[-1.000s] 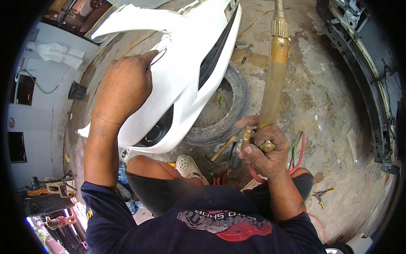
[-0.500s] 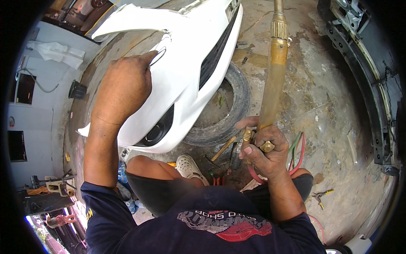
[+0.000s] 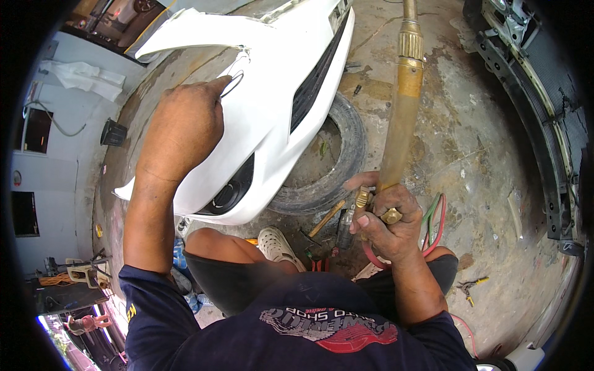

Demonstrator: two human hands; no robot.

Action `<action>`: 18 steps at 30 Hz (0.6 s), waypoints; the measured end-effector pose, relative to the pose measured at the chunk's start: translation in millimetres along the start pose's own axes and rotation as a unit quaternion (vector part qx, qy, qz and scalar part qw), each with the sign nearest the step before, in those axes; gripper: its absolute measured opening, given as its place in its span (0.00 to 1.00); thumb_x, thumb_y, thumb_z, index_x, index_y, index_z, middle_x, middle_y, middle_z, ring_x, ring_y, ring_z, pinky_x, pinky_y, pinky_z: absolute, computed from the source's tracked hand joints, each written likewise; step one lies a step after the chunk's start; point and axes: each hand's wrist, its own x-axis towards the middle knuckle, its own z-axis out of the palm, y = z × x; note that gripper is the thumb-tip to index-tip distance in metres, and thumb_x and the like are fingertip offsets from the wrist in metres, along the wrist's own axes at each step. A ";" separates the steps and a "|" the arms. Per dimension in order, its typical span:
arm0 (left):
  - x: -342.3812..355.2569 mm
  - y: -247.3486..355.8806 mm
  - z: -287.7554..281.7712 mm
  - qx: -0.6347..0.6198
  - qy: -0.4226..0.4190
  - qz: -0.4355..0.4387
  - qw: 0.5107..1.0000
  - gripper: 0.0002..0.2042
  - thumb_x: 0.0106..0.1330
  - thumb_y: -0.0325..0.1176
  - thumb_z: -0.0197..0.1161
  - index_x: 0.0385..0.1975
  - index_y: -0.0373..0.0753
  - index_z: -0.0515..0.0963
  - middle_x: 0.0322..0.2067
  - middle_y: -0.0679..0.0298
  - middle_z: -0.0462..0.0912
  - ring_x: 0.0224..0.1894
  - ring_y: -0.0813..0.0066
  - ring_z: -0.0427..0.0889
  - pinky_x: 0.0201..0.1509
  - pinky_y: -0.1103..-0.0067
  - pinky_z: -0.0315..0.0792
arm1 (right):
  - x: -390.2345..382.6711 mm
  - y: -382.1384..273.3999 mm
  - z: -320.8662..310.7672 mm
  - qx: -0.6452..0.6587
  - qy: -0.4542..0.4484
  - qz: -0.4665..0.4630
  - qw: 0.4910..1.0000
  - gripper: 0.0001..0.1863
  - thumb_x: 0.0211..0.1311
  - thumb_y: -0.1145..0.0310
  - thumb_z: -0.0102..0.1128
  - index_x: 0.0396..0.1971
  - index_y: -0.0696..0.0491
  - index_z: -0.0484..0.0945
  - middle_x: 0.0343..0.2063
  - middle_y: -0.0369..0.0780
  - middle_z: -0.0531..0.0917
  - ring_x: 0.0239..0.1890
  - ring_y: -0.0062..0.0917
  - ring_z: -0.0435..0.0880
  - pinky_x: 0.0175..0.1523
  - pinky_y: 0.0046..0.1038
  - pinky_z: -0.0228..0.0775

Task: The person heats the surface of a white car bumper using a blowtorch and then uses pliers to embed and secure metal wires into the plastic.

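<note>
My left hand (image 3: 181,127) is closed, its fingertips pinching a thin dark looped wire (image 3: 234,83) over the white car bumper (image 3: 204,167), near a notched spot by its upper arm. My right hand (image 3: 390,222) grips a long brass torch (image 3: 399,130) by its valve end; its shaft points away from me, past the frame's top edge. Red and green hoses (image 3: 438,226) hang from that end. Beneath the bumper lies a black tyre (image 3: 349,145).
A hammer (image 3: 328,219) and small tools lie before my crossed legs; pliers (image 3: 472,287) are at the lower right. A dark car-front frame with radiator (image 3: 563,148) curves along the right. A black bucket (image 3: 113,131) stands by the left wall. A small distant person (image 3: 86,323) shows at lower left.
</note>
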 end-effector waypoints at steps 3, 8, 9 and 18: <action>0.1 -1.6 -0.2 0.001 0.002 0.003 1.000 0.18 0.73 0.24 0.58 0.60 0.35 0.84 0.51 0.44 0.88 0.53 0.44 0.87 0.64 0.59 0.77 | -1.1 0.8 0.1 0.008 -0.001 0.004 1.000 0.14 0.61 0.76 0.75 0.31 0.50 0.74 0.32 0.42 0.84 0.52 0.43 0.91 0.47 0.37 0.80; 0.5 -3.4 -0.6 0.000 -0.005 0.002 1.000 0.18 0.73 0.24 0.57 0.60 0.35 0.84 0.51 0.43 0.88 0.53 0.43 0.87 0.63 0.59 0.77 | -2.0 1.0 -1.0 0.011 -0.006 0.011 1.000 0.14 0.61 0.76 0.74 0.30 0.50 0.73 0.31 0.41 0.83 0.52 0.44 0.91 0.47 0.37 0.80; 1.1 -2.1 -2.0 -0.002 -0.011 -0.001 1.000 0.18 0.73 0.24 0.57 0.60 0.35 0.84 0.51 0.43 0.88 0.53 0.43 0.87 0.63 0.58 0.77 | -2.5 0.8 -1.0 0.014 -0.005 0.014 1.000 0.14 0.61 0.76 0.74 0.30 0.50 0.73 0.31 0.41 0.83 0.52 0.43 0.91 0.47 0.37 0.80; 1.3 -1.6 -2.1 0.006 -0.012 -0.006 1.000 0.18 0.73 0.24 0.56 0.59 0.35 0.85 0.49 0.42 0.88 0.52 0.43 0.87 0.63 0.58 0.77 | -2.0 1.1 -1.0 0.021 -0.003 0.019 1.000 0.14 0.62 0.75 0.75 0.31 0.50 0.74 0.31 0.41 0.83 0.52 0.44 0.91 0.47 0.37 0.80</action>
